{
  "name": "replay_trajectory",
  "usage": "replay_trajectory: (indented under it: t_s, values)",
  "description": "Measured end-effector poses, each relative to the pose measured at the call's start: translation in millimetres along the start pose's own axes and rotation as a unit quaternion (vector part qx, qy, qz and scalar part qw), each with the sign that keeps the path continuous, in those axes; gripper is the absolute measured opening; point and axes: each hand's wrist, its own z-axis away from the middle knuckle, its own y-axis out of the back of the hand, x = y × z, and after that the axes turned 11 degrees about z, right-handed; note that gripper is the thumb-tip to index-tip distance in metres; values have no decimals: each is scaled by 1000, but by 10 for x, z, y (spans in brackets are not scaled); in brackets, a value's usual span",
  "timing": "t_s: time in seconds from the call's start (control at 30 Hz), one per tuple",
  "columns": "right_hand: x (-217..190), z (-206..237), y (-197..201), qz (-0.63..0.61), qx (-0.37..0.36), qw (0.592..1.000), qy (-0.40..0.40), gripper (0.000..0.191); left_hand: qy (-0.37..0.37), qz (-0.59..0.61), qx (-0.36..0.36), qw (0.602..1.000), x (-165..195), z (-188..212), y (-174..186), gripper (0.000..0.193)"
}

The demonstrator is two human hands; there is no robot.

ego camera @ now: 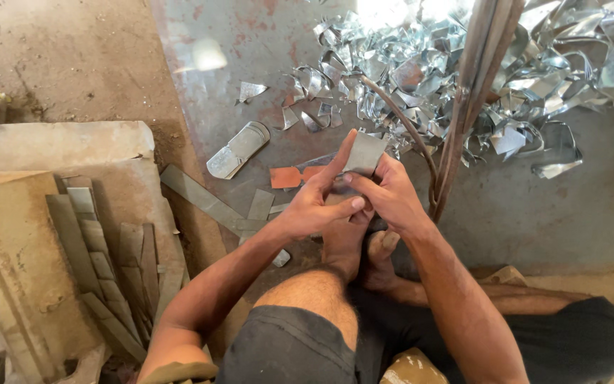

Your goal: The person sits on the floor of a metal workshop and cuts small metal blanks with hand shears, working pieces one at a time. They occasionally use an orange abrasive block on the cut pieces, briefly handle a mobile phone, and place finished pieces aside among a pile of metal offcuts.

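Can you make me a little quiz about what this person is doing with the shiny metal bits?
1. True or false: both hands hold one small metal piece.
2. Where is the big pile of shiny scraps? A) beyond the hands, on the metal sheet; B) in the person's lap; C) in a bucket.
3. What lies stacked on the slab to the person's left?

Key
1. True: the left hand and right hand both pinch it.
2. A.
3. Long flat metal strips, laid side by side and overlapping.
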Motion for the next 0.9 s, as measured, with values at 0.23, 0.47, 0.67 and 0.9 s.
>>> replay_trajectory:
  t_s: [0.23,0.47,0.67,0.9]
  values:
    - [150,-142,46,170,36,982,69,20,13,5,117,993,-150,-23,-88,90]
    - [477,-414,33,232,121,950,170,22,-76,-246,168,952,137,-64,-178,90]
    - [219,-284,126,181,88,968,148,19,-63,-209,155,963,176,-104,-253,83]
    - [-326,113,188,128,64,908,395,79,137,464,-4,875,362,-258,-259,85]
